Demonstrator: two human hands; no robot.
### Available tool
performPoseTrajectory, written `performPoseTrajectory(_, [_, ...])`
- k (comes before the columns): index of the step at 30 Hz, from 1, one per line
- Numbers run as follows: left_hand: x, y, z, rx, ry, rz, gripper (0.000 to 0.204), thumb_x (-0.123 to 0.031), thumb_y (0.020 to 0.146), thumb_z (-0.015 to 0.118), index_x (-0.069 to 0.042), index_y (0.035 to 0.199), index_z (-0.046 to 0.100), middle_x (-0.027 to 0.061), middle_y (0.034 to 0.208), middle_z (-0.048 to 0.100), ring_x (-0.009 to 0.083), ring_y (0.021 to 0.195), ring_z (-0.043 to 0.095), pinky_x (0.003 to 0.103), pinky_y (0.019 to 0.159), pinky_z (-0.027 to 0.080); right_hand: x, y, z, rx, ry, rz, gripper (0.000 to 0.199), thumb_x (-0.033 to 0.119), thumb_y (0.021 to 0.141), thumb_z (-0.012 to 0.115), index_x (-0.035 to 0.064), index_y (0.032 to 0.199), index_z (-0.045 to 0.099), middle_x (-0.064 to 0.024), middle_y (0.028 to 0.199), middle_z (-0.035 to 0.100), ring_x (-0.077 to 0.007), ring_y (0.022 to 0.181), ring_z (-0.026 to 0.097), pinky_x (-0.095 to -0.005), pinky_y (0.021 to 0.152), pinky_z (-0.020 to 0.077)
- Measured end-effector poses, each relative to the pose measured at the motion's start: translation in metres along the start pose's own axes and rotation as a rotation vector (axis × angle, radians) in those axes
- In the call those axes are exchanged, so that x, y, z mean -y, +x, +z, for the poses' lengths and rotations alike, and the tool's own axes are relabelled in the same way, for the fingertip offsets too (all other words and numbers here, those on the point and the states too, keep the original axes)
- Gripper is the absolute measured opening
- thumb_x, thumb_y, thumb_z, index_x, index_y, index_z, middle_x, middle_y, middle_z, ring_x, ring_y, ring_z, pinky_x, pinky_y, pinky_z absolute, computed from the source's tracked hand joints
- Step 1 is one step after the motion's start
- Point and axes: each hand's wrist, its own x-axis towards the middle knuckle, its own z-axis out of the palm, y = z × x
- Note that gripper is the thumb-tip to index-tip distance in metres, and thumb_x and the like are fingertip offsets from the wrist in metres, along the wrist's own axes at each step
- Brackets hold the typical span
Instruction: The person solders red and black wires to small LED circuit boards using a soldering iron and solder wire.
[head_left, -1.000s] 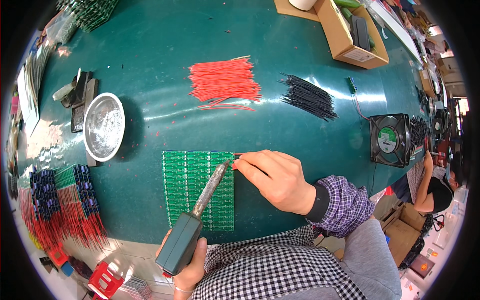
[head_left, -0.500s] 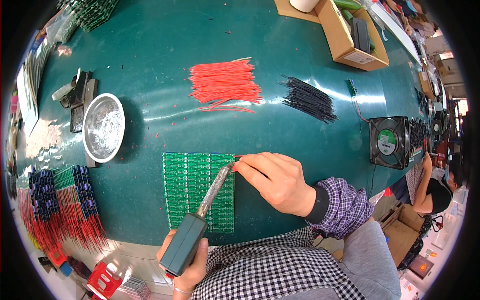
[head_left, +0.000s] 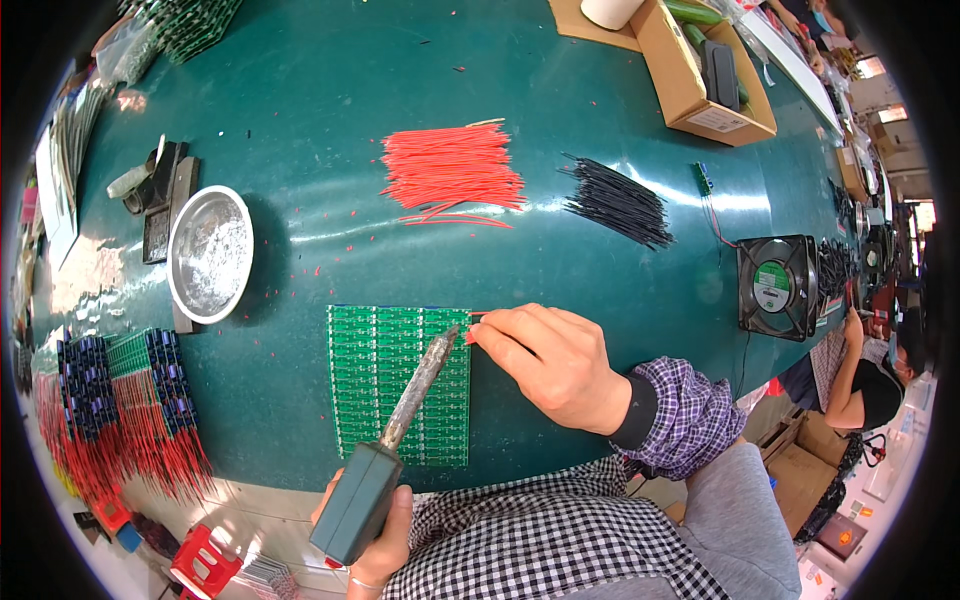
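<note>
A green panel of small circuit boards (head_left: 352,385) lies on the table in front of me. In my left hand (head_left: 394,535) is a soldering iron (head_left: 362,500) with a dark green, boxy grip; its metal shaft slants up across the panel. The tip is near the panel's upper right corner, but I cannot tell whether it touches. My right hand (head_left: 562,368) pinches a thin red wire (head_left: 470,338) at that corner, with most of the wire hidden by the fingers. Beyond the panel lie a pile of red wires (head_left: 450,168) and a smaller bundle of black wires (head_left: 618,200).
A white bowl (head_left: 243,285) with silvery residue stands left, beside a dark stand (head_left: 156,235). Finished-looking boards with red wires (head_left: 160,410) are stacked at lower left. Right are a black fan (head_left: 748,290) and a cardboard box (head_left: 720,122). Another person (head_left: 850,390) sits far right.
The soldering iron has shifted slightly left and its grip has dropped a little toward me. My right hand stays almost still at the panel's corner.
</note>
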Motion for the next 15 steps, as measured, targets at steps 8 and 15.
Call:
performPoseTrajectory(8, [0.0011, -0.0023, 0.0018, -0.026, -0.013, 0.021, 0.027, -0.009, 0.071, 0.079, 0.001, 0.093, 0.068, 0.0113, 0.083, 0.065, 0.0218, 0.068, 0.062, 0.032, 0.060, 0.049, -0.0005, -0.0013, 0.0017, -0.015, 0.002, -0.009, 0.019, 0.005, 0.076, 0.069, -0.0009, 0.094, 0.068, -0.0079, 0.094, 0.066, -0.0171, 0.075, 0.064, -0.0271, 0.058, 0.0506])
performPoseTrajectory(15, [0.0042, -0.0062, -0.0020, -0.022, -0.018, -0.029, 0.027, -0.010, 0.072, 0.080, 0.001, 0.093, 0.068, 0.0116, 0.083, 0.065, 0.0223, 0.068, 0.062, 0.033, 0.061, 0.049, 0.0035, -0.0017, -0.0055, -0.132, 0.070, -0.039, 0.028, 0.002, 0.072, 0.070, -0.0027, 0.099, 0.070, -0.0121, 0.095, 0.070, -0.0239, 0.078, 0.070, -0.0301, 0.063, 0.0563])
